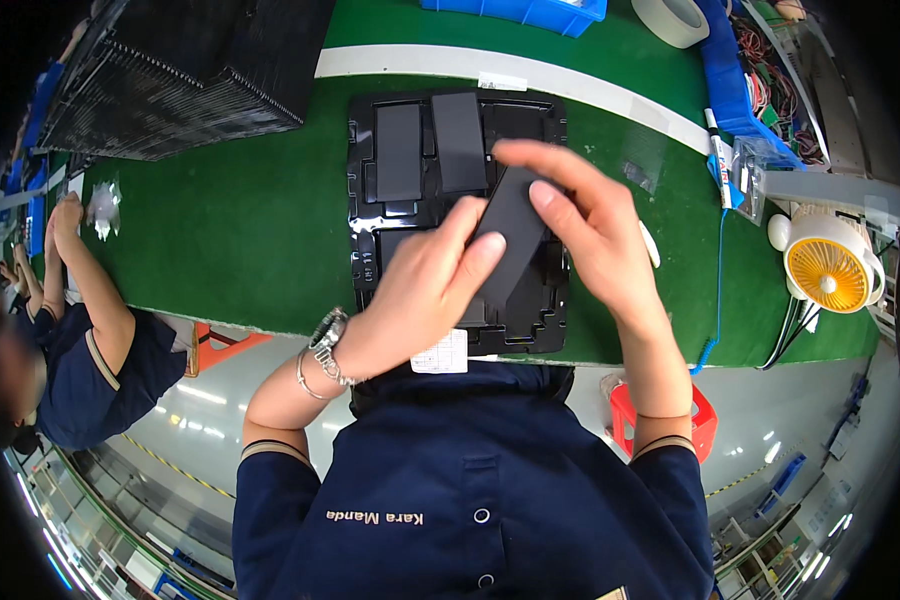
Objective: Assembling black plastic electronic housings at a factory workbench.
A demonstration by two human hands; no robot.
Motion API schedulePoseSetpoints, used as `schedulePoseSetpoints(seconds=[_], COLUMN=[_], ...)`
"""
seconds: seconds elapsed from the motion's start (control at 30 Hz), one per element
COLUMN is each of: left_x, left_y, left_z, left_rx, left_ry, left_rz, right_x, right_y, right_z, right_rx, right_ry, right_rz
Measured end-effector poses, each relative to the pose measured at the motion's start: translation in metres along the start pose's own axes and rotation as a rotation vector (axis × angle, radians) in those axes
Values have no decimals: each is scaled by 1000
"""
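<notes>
A flat black rectangular block (515,245) is tilted between my two hands, above a black moulded tray (359,150). My left hand (420,285) grips the block's left edge, with its thumb on the face. With thumb and fingers, my right hand (600,240) holds its upper right side; the index finger reaches past the far end. Two similar black blocks lie in the tray's far half, a left one (399,150) and a right one (459,140). My hands and the held block hide much of the near half. A white paper slip (442,354) lies at the tray's near edge.
Stacked black trays (180,90) stand at the far left. To the right are a small yellow-and-white fan (828,275), a marker (718,165), and a blue bin of wires (745,90). A tape roll (672,20) lies far right. A co-worker (100,350) sits left.
</notes>
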State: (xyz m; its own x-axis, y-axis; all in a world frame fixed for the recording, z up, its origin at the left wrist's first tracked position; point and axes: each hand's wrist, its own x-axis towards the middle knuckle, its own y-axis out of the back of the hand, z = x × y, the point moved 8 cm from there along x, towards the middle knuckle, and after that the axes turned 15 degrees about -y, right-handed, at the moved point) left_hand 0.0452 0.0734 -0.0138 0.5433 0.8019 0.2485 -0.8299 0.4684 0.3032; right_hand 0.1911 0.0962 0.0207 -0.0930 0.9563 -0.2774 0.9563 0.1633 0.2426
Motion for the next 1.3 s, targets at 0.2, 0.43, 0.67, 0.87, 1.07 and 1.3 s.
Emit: schedulePoseSetpoints(seconds=[0.2,0.43,0.67,0.87,1.07,1.3], left_x=[45,39,1,-131,-212,-210], left_y=[27,21,64,88,35,15], left_z=[-14,-37,-2,0,-12,-8], left_rx=[753,851,821,462,-385,-660], left_ry=[-257,-263,-72,330,516,660], left_rz=[-127,-373,-60,473,876,792], right_x=[64,89,39,4,2,-14], right_y=[63,35,30,25,12,10], right_z=[6,35,15,47,46,41], right_rx=[-200,-477,-705,-855,-902,-936], right_ry=[151,242,380,301,333,332], right_rz=[264,284,394,419,357,340])
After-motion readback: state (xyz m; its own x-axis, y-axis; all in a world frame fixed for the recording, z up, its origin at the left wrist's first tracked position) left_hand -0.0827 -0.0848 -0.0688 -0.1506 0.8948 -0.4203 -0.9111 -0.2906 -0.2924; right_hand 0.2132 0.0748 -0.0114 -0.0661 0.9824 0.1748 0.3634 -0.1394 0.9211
